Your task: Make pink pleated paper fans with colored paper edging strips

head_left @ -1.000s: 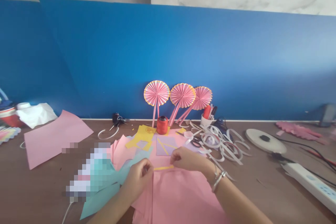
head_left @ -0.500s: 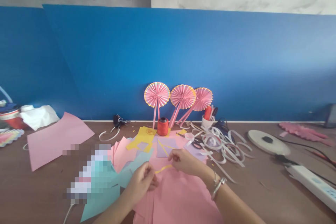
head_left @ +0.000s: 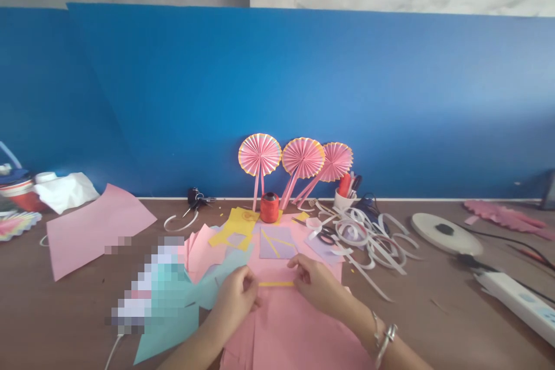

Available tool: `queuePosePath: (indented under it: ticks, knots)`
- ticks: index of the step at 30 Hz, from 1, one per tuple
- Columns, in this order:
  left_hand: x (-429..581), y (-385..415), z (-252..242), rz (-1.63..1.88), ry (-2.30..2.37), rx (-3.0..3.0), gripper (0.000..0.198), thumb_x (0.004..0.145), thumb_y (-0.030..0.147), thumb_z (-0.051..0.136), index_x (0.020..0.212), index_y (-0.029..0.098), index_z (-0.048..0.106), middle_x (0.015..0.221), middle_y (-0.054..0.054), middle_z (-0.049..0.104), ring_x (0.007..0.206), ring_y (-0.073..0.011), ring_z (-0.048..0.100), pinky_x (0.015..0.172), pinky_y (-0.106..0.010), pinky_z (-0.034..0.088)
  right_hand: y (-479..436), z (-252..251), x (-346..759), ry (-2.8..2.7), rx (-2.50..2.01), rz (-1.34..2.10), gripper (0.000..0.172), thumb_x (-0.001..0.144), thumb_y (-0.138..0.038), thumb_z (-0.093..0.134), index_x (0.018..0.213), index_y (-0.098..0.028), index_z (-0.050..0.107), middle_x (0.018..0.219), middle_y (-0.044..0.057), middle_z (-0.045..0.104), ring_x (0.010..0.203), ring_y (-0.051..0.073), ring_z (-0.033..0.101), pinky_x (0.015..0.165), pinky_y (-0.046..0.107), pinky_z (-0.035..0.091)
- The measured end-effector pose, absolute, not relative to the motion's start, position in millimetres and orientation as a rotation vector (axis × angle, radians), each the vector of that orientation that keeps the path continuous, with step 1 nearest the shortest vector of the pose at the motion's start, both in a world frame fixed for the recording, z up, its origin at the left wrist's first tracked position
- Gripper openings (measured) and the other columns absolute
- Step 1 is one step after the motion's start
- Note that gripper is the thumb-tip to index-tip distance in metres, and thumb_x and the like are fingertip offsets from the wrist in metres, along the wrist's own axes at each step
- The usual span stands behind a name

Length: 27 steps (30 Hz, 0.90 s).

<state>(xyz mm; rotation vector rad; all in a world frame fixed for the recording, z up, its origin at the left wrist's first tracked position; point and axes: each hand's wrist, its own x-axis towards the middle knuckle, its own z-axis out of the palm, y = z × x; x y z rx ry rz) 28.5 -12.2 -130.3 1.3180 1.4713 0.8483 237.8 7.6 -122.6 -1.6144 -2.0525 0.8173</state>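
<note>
A narrow yellow paper strip runs straight and level between my two hands, over the edge of a pink paper sheet. My left hand is closed at the strip's left end, fingers curled. At its right end, my right hand pinches it between thumb and fingers. Just beyond lies a purple paper square with more thin yellow strips on it. Yellow paper scraps and light blue paper spread to the left.
Three pleated pink paper fans lean against the blue partition, behind a red jar. Scissors and curled white strips lie right of the papers. Farther right are a white disc and a power strip.
The yellow strip has gone from bent to straight. My right hand has moved right and slightly down, while my left hand stays almost in place.
</note>
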Motion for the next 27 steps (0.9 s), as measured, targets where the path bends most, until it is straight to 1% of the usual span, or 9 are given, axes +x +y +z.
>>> queuePosePath:
  ticks: [3, 10, 17, 21, 27]
  knots:
    - [30.2, -12.1, -131.1, 0.844, 1.508, 1.394, 0.014, 0.075, 0.024, 0.051, 0.064, 0.021, 0.041, 0.055, 0.005, 0.053, 0.048, -0.015, 0.063, 0.044, -0.023, 0.048, 7.4, -124.7, 237.8, -2.02, -1.6, 0.85, 0.038, 0.064, -0.004, 0.046, 0.096, -0.019, 0.059, 0.066, -0.003, 0.055, 0.061, 0.012, 0.051, 0.055, 0.021, 0.032]
    - [32.8, -10.4, -132.3, 0.804, 1.539, 1.463, 0.016, 0.074, 0.024, 0.051, 0.062, 0.022, 0.04, 0.05, 0.006, 0.052, 0.043, -0.0143, 0.061, 0.039, -0.021, 0.043, 5.5, -126.3, 237.7, -2.001, -1.576, 0.909, 0.036, 0.065, -0.004, 0.046, 0.095, -0.02, 0.057, 0.063, -0.004, 0.053, 0.058, 0.011, 0.049, 0.054, 0.02, 0.031]
    - [32.4, -10.0, -130.8, 0.788, 1.553, 1.528, 0.018, 0.074, 0.019, 0.048, 0.061, 0.023, 0.037, 0.047, 0.007, 0.05, 0.04, -0.0136, 0.059, 0.04, -0.021, 0.041, 7.7, -131.8, 239.2, -2.016, -1.579, 0.903, 0.04, 0.062, -0.002, 0.045, 0.095, -0.019, 0.058, 0.063, -0.004, 0.053, 0.058, 0.01, 0.049, 0.053, 0.02, 0.032]
    - [32.9, -10.6, -128.3, 0.748, 1.571, 1.56, 0.017, 0.074, 0.014, 0.045, 0.061, 0.023, 0.036, 0.047, 0.007, 0.05, 0.041, -0.0136, 0.059, 0.04, -0.021, 0.04, 8.1, -134.9, 238.9, -2.01, -1.571, 0.921, 0.04, 0.061, -0.002, 0.046, 0.095, -0.019, 0.059, 0.064, -0.004, 0.055, 0.058, 0.011, 0.05, 0.053, 0.02, 0.033]
    - [34.2, -10.5, -124.1, 0.735, 1.574, 1.574, 0.019, 0.074, 0.013, 0.044, 0.06, 0.023, 0.035, 0.047, 0.008, 0.048, 0.04, -0.0131, 0.057, 0.04, -0.021, 0.038, 7.7, -134.2, 238.2, -2.015, -1.567, 0.907, 0.039, 0.063, -0.002, 0.046, 0.095, -0.019, 0.059, 0.065, -0.003, 0.057, 0.06, 0.011, 0.052, 0.054, 0.02, 0.034]
